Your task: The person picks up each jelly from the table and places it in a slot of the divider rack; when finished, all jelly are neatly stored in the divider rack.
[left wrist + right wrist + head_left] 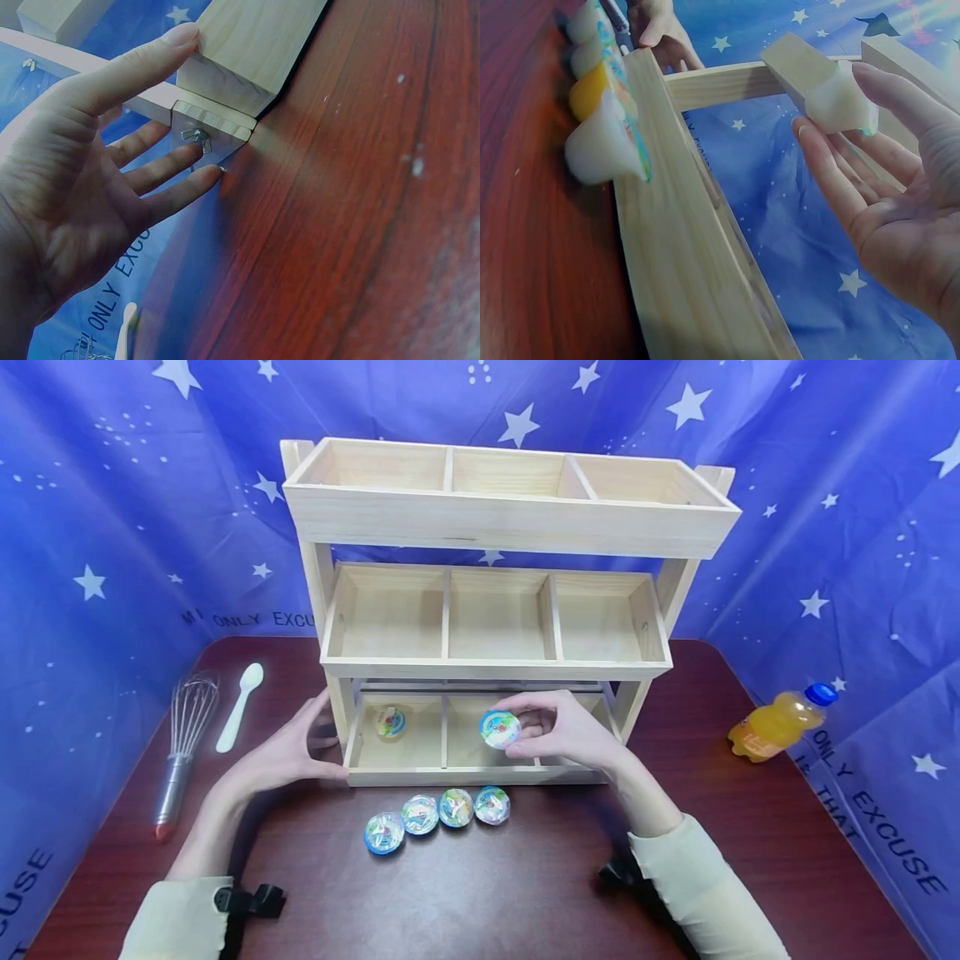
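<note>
My right hand (566, 731) pinches a small jelly cup (499, 728) with a printed film lid, above the middle compartment of the wooden rack's bottom tier. White contents show through that cup's side in the right wrist view. At the rack's lower left corner is my left hand (288, 747). Its thumb touches the wood (247, 52) and its fingers reach loosely beside a wing nut (198, 138). Another jelly cup (391, 722) lies in the bottom tier's left compartment. Several jelly cups (455, 808) stand in a row on the table before the three-tier rack (510, 522).
A whisk (180, 743) and a white spoon (240, 706) lie on the dark red table (480, 902) at the left. At the right is a bottle of orange drink (780, 724) with a blue cap. A blue starred curtain (817, 543) surrounds the table.
</note>
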Demonstrator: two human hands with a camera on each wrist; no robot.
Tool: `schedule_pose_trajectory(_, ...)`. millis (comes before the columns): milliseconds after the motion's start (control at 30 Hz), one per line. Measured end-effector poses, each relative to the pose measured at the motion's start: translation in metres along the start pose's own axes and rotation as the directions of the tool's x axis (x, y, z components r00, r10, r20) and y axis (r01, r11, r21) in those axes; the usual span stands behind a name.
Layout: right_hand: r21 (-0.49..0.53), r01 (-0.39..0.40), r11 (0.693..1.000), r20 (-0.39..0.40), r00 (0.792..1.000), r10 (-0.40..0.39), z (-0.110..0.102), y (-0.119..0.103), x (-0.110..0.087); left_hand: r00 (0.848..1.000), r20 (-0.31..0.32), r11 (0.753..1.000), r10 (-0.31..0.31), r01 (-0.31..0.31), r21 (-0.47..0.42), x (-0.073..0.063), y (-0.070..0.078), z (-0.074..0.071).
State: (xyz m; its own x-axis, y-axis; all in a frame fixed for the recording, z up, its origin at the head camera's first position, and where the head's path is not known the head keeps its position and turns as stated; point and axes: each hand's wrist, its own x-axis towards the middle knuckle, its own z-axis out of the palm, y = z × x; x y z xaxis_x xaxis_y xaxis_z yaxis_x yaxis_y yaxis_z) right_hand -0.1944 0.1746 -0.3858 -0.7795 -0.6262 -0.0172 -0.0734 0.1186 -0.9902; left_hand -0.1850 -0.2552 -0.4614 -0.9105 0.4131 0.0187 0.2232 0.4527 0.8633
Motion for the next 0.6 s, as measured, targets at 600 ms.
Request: schedule_pose_trajectory(600, -0.084, -0.042, 0.996, 0.114, 0.992, 0.051, 0.027, 0.000, 0.042, 1.000, 0.012, 1.000, -0.023, 0.023, -0.002, -0.001, 0.002, -0.001)
